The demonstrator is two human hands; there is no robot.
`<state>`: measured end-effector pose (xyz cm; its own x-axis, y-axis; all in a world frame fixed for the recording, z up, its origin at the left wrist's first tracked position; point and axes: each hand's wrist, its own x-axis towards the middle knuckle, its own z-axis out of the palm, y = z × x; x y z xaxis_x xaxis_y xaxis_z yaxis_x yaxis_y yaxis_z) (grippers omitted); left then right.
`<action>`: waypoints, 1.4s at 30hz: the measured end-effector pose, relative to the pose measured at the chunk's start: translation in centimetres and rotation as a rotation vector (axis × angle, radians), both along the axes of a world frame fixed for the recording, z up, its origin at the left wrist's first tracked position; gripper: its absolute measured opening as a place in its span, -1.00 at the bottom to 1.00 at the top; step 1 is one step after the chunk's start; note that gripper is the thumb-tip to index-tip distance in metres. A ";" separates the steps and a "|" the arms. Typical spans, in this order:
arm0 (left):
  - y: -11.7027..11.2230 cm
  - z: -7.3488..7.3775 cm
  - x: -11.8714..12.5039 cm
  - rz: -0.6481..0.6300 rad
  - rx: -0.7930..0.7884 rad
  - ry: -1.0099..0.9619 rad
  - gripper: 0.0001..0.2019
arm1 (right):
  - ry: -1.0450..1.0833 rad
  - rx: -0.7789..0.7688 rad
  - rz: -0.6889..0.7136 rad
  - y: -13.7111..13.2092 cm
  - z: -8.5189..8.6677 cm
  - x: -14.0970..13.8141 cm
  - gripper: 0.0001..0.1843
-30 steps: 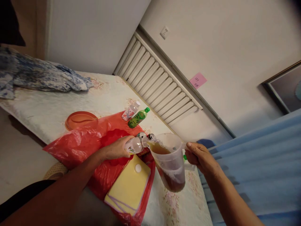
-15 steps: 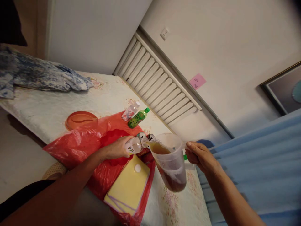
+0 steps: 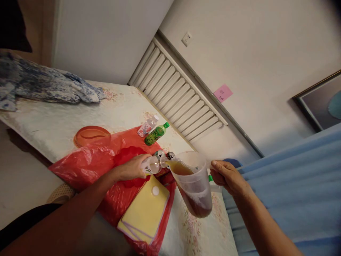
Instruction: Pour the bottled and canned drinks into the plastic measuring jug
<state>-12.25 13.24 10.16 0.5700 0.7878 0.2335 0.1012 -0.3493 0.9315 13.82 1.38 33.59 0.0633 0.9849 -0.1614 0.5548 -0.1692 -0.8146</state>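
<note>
My left hand (image 3: 133, 168) is closed around a clear plastic bottle (image 3: 153, 165), tipped on its side with its open mouth at the rim of a translucent pitcher (image 3: 198, 192). Yellowish liquid runs from the bottle neck into the pitcher, which holds brown liquid with some foam. My right hand (image 3: 226, 176) grips the pitcher by its handle and holds it tilted above the bed-like surface. Beneath my left hand lie a red plastic bag (image 3: 98, 163) and a yellow folder with a white round button (image 3: 146, 209).
A green-capped bottle (image 3: 156, 134) and a white-capped bottle (image 3: 146, 127) stand behind the bag. Two can tops show near the bottle neck. An orange lid (image 3: 92, 136) lies at left, near patterned cloth (image 3: 53, 83). A radiator (image 3: 178, 92) lines the wall; a blue curtain (image 3: 293, 185) hangs right.
Both hands stay almost in place, and the liquid keeps running from the bottle into the pitcher. The view has shifted very slightly.
</note>
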 end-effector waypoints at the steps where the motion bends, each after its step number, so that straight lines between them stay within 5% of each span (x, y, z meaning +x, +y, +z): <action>1: 0.0 0.0 0.0 0.000 0.002 0.000 -0.35 | -0.004 -0.002 0.001 0.0 0.1 -0.1 -0.33; 14: -0.3 0.5 -0.2 0.026 0.010 0.041 -0.36 | -0.027 -0.032 -0.007 0.0 0.2 0.1 -0.31; 32: 0.1 -0.7 0.0 0.007 0.030 0.006 -0.43 | -0.022 -0.030 -0.014 0.2 -0.3 0.2 -0.32; 42: -0.1 -0.2 -0.3 -0.023 0.009 0.026 -0.41 | 0.080 0.051 -0.041 -0.8 -3.0 1.2 -0.32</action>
